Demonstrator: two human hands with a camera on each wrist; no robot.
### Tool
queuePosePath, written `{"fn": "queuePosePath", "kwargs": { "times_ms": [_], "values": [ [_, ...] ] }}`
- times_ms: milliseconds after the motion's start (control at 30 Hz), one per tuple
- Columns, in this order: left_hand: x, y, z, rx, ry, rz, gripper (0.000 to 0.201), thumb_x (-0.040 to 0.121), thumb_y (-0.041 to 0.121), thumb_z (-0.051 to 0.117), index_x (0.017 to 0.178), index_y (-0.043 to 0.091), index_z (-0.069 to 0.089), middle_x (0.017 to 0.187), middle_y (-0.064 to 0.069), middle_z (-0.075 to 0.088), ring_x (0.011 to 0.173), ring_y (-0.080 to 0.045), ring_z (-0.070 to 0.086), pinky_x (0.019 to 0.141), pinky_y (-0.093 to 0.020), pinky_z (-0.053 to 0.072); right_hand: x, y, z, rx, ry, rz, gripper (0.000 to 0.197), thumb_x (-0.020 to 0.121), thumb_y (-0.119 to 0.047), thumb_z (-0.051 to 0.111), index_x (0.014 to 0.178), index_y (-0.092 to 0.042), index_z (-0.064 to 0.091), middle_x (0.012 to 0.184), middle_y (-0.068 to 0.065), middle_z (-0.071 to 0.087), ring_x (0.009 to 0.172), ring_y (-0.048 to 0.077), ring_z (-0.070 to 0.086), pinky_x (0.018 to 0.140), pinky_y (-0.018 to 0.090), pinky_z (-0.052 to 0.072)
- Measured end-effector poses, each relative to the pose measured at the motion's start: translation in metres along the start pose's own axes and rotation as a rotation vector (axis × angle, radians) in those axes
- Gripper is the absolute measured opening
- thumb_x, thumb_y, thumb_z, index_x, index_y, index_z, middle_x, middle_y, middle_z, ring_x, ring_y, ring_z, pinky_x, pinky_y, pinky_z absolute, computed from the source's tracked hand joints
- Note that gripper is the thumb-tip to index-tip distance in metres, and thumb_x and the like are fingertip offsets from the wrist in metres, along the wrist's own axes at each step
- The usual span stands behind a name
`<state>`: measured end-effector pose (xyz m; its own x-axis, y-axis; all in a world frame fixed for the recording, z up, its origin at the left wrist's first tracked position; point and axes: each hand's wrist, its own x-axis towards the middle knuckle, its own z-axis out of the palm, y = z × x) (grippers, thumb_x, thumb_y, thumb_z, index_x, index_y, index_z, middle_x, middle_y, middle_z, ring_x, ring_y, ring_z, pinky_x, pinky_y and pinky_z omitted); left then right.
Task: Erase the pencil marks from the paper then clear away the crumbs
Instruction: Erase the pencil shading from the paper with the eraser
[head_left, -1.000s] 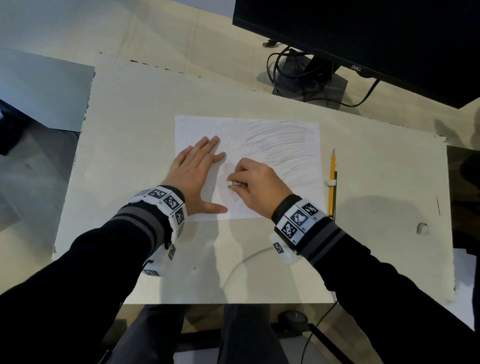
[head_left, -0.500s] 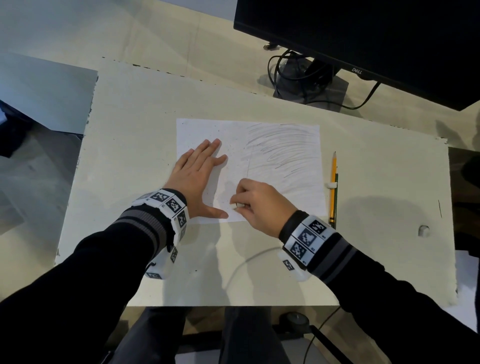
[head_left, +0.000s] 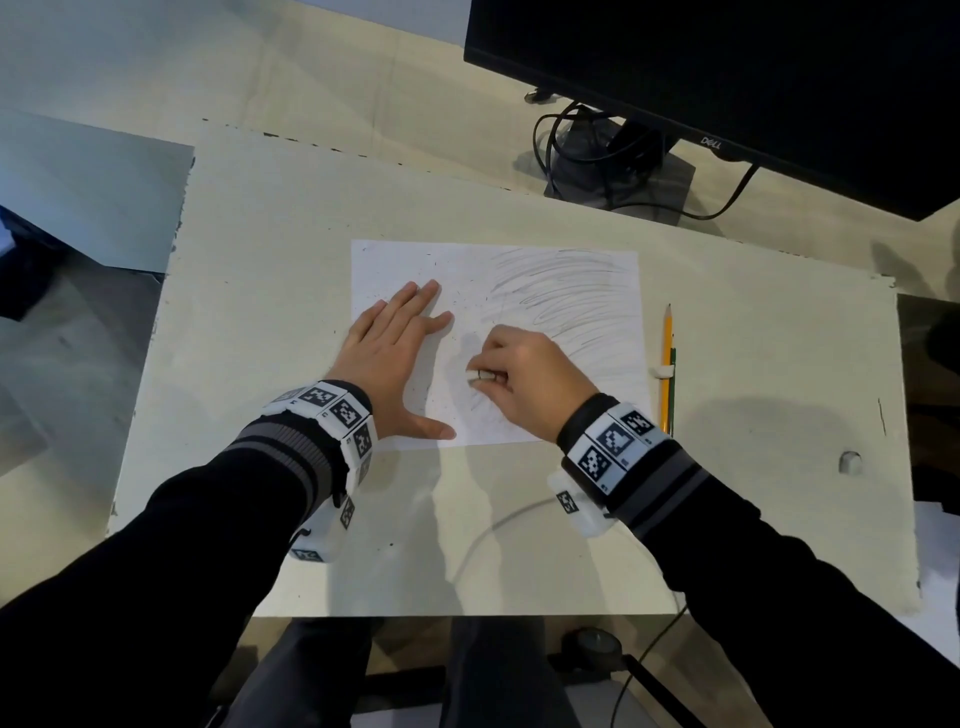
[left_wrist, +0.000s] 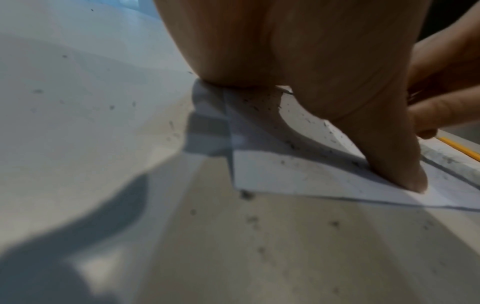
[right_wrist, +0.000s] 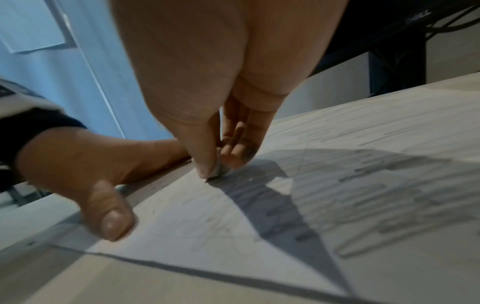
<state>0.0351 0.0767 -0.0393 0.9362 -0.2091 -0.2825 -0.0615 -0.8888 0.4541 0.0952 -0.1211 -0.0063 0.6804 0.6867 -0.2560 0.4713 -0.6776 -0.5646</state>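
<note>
Pinched a small white eraser (head_left: 477, 375) between thumb and fingers of the right hand (head_left: 524, 382), pressed to the paper (head_left: 395, 265) near its lower middle. Held the sheet flat with the left hand (head_left: 395, 358) — fingers straight and spread, thumb (left_wrist: 394, 156) planted near the near edge.

Compared with half a second before: shifted the right hand up and away from the near edge, back toward the middle of the sheet; a second before, sat at much the same spot. Read as one stroke of a back-and-forth rub, judging by that. Kept the left hand in place throughout.

Left half of the sheet mostly cleared, dotted with dark crumbs (head_left: 457, 306); pencil marks (head_left: 566, 296) dense across the right half, with fainter strokes below the eraser. Crumbs also scattered on the counter (head_left: 260, 260) by the near left corner, per the left wrist view.

So: erasing roughly half done at best — crumb clearing not yet begun. Yellow pencil (head_left: 667, 358) lying just beside the right edge of the sheet, untouched.
</note>
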Motion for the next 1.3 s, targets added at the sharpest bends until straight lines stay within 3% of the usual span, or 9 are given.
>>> {"fn": "queuePosePath", "kwargs": {
  "times_ms": [200, 367, 533, 667, 833, 967, 1100, 1233, 1300],
  "values": [
    [0.001, 0.000, 0.001, 0.014, 0.006, -0.010, 0.130, 0.052, 0.079, 0.075, 0.155, 0.021, 0.019, 0.165, 0.006, -0.012, 0.149, -0.008, -0.018, 0.119, -0.030, -0.013, -0.017, -0.008, 0.004, -0.037, -0.143, -0.073, 0.013, 0.087, -0.011, 0.070, 0.098, -0.007, 0.077, 0.093, 0.005, 0.062, 0.077, 0.021, 0.060, 0.073, 0.033, 0.050],
    [0.001, 0.001, 0.000, 0.012, -0.003, -0.014, 0.131, 0.052, 0.079, 0.075, 0.155, 0.022, 0.017, 0.164, 0.007, -0.014, 0.148, -0.007, -0.020, 0.119, -0.030, -0.014, -0.002, -0.002, 0.003, -0.007, 0.044, -0.028, 0.013, 0.083, -0.009, 0.074, 0.096, -0.006, 0.076, 0.089, 0.004, 0.062, 0.071, 0.011, 0.053, 0.069, 0.026, 0.047],
    [0.002, 0.002, 0.001, 0.018, 0.000, -0.015, 0.132, 0.051, 0.081, 0.074, 0.155, 0.023, 0.016, 0.164, 0.007, -0.014, 0.148, -0.007, -0.020, 0.120, -0.031, -0.014, -0.016, -0.004, 0.003, -0.008, -0.144, -0.055, 0.014, 0.085, -0.013, 0.073, 0.097, -0.008, 0.077, 0.092, 0.001, 0.063, 0.075, 0.014, 0.058, 0.072, 0.028, 0.049],
    [0.002, 0.001, 0.001, 0.023, -0.006, -0.022, 0.132, 0.052, 0.080, 0.074, 0.155, 0.024, 0.014, 0.164, 0.008, -0.017, 0.148, -0.007, -0.022, 0.121, -0.032, -0.012, -0.004, 0.005, -0.001, -0.002, 0.014, 0.013, 0.014, 0.084, -0.015, 0.075, 0.096, -0.008, 0.077, 0.090, -0.001, 0.064, 0.073, 0.008, 0.052, 0.072, 0.026, 0.049],
    [0.001, 0.001, 0.004, 0.012, 0.040, -0.009, 0.118, 0.061, 0.081, 0.067, 0.154, 0.023, 0.022, 0.165, 0.007, -0.010, 0.150, -0.008, -0.017, 0.120, -0.030, -0.013, -0.025, -0.004, 0.006, 0.006, -0.091, -0.064, 0.008, 0.084, -0.013, 0.074, 0.090, -0.008, 0.076, 0.087, -0.001, 0.062, 0.069, 0.011, 0.055, 0.068, 0.033, 0.053],
    [0.002, 0.001, 0.006, 0.009, 0.055, -0.002, 0.108, 0.069, 0.077, 0.063, 0.154, 0.023, 0.023, 0.165, 0.007, -0.009, 0.150, -0.008, -0.015, 0.119, -0.028, -0.014, -0.012, 0.004, 0.000, 0.027, 0.081, 0.052, 0.009, 0.084, -0.015, 0.074, 0.084, -0.007, 0.075, 0.084, -0.004, 0.059, 0.066, 0.010, 0.052, 0.068, 0.034, 0.054],
    [0.003, 0.000, 0.007, 0.012, 0.056, -0.005, 0.110, 0.068, 0.081, 0.060, 0.154, 0.023, 0.023, 0.165, 0.007, -0.008, 0.150, -0.008, -0.015, 0.120, -0.030, -0.012, -0.028, -0.010, 0.012, 0.005, -0.052, -0.029, 0.003, 0.083, -0.010, 0.071, 0.081, -0.007, 0.071, 0.086, -0.002, 0.056, 0.068, 0.018, 0.057, 0.065, 0.035, 0.053],
    [0.003, 0.000, 0.006, 0.016, 0.045, -0.005, 0.109, 0.069, 0.079, 0.061, 0.154, 0.024, 0.021, 0.165, 0.007, -0.010, 0.150, -0.008, -0.016, 0.120, -0.030, -0.013, -0.022, 0.002, 0.007, 0.025, 0.098, 0.064, 0.006, 0.082, -0.007, 0.072, 0.076, -0.005, 0.071, 0.081, -0.003, 0.055, 0.063, 0.011, 0.049, 0.062, 0.031, 0.051],
    [0.003, 0.000, 0.006, 0.015, 0.045, -0.007, 0.110, 0.069, 0.080, 0.061, 0.154, 0.024, 0.020, 0.165, 0.007, -0.011, 0.149, -0.007, -0.017, 0.119, -0.030, -0.014, -0.027, -0.005, 0.010, 0.030, 0.052, 0.047, 0.004, 0.081, -0.006, 0.070, 0.077, -0.005, 0.070, 0.082, -0.003, 0.054, 0.061, 0.012, 0.049, 0.061, 0.032, 0.051]
  ]
}}
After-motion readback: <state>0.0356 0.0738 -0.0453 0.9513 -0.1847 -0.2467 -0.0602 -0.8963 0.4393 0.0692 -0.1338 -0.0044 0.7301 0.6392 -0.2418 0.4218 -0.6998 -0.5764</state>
